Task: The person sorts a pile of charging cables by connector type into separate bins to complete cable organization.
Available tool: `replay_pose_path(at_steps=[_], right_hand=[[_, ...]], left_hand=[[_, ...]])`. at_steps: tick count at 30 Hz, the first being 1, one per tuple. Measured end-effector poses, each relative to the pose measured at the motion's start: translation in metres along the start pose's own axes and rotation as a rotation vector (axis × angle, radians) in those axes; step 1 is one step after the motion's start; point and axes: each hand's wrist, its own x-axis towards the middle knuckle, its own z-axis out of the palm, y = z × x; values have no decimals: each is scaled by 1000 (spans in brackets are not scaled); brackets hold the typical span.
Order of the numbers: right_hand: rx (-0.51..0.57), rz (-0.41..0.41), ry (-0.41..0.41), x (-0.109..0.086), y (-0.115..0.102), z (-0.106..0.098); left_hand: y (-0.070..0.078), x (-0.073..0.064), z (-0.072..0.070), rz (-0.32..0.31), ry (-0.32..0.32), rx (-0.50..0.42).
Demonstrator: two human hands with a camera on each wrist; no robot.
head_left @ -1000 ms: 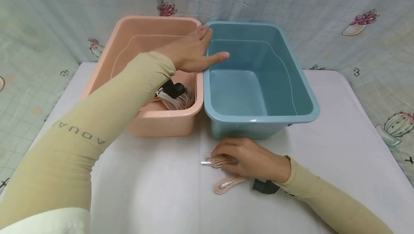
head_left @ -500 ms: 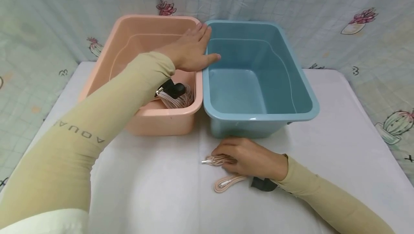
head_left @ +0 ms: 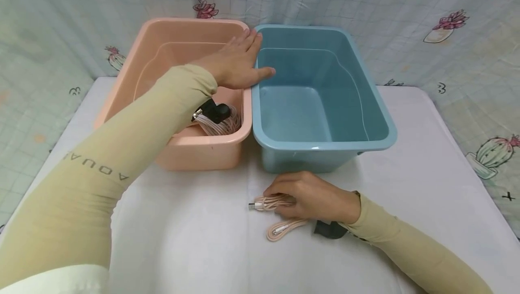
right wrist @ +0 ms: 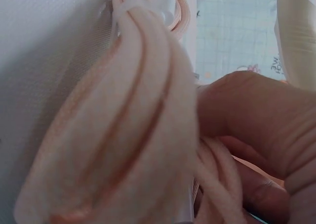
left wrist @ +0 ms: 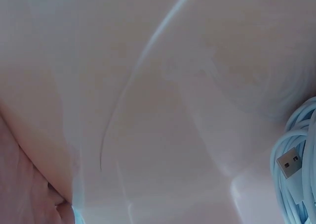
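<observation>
My left hand (head_left: 239, 66) lies with fingers spread over the touching rims of the pink tub (head_left: 199, 140) and the blue tub (head_left: 325, 146). On the white table in front, my right hand (head_left: 317, 199) holds a coiled pinkish USB cable (head_left: 269, 202) between curled fingers and thumb. Its metal plug sticks out to the left. A second pinkish coiled cable (head_left: 283, 230) lies just below that hand, partly hidden by it. In the right wrist view, a tied pinkish cable bundle (right wrist: 123, 110) fills the foreground, while cord (right wrist: 219, 184) shows at the fingers.
Inside the pink tub, a pale coiled cable (head_left: 225, 124) lies beside a black object (head_left: 219, 112); my left forearm hides part of the tub. A USB plug (left wrist: 289, 163) shows there in the left wrist view. A patterned curtain (head_left: 296, 0) hangs behind the tubs.
My left thumb has drawn in toward the rims. The held cable's plug has turned slightly in my right hand, which stays near the same spot. The head view has shifted a little.
</observation>
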Motion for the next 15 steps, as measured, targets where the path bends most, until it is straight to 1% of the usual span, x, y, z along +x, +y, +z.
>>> replay_pose_path(at_steps=[7, 15], right_hand=[[8, -22, 4, 1, 1, 0], [15, -60, 30, 2, 1, -2]], left_hand=[[-1, 0, 0, -9, -17, -7], [-1, 0, -2, -11, -17, -8]])
